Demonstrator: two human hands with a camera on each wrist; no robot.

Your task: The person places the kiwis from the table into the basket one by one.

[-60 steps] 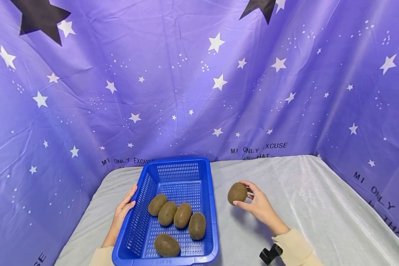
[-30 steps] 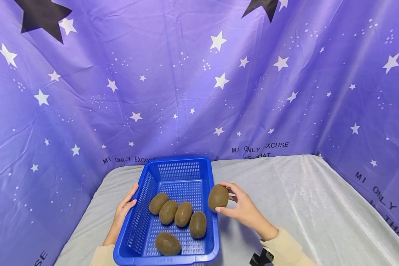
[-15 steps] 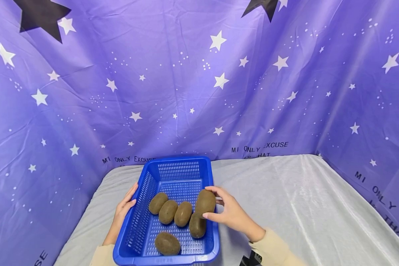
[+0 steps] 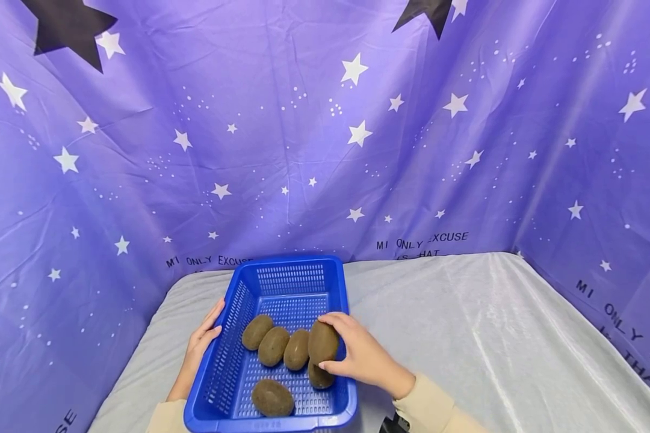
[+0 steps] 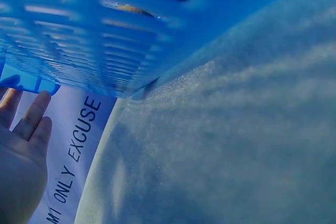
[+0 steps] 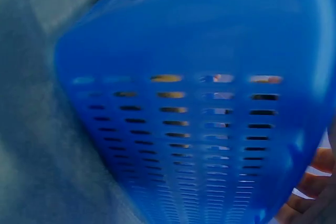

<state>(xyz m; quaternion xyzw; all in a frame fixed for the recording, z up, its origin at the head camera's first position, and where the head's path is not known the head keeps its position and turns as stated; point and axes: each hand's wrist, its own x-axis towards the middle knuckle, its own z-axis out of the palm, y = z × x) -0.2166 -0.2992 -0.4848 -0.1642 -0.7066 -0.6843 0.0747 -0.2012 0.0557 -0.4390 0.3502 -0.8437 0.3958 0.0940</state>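
My right hand (image 4: 365, 358) holds a brown oval kiwi (image 4: 323, 341) between thumb and fingers, inside the right part of a blue plastic basket (image 4: 271, 426). Partly hidden beneath it lies another kiwi (image 4: 321, 377). Several more kiwis (image 4: 274, 347) lie in a slanting row on the basket floor, and a single kiwi (image 4: 272, 397) is nearer the front. Along the left rim, my left hand (image 4: 199, 343) rests with extended fingers; the left wrist view shows these fingers (image 5: 34, 116) at the rim. In the right wrist view, the slotted basket wall (image 6: 210, 40) hides most of the right hand.
A pale grey cloth (image 4: 455, 325) covers the table under the basket. Behind and at both sides hangs a purple curtain (image 4: 281, 150) with stars and lettering. A small black device (image 4: 395, 424) is at the right wrist.
My right hand has carried the kiwi leftward from over the cloth, across the basket's right rim and into the basket. The left hand stays at the left rim.
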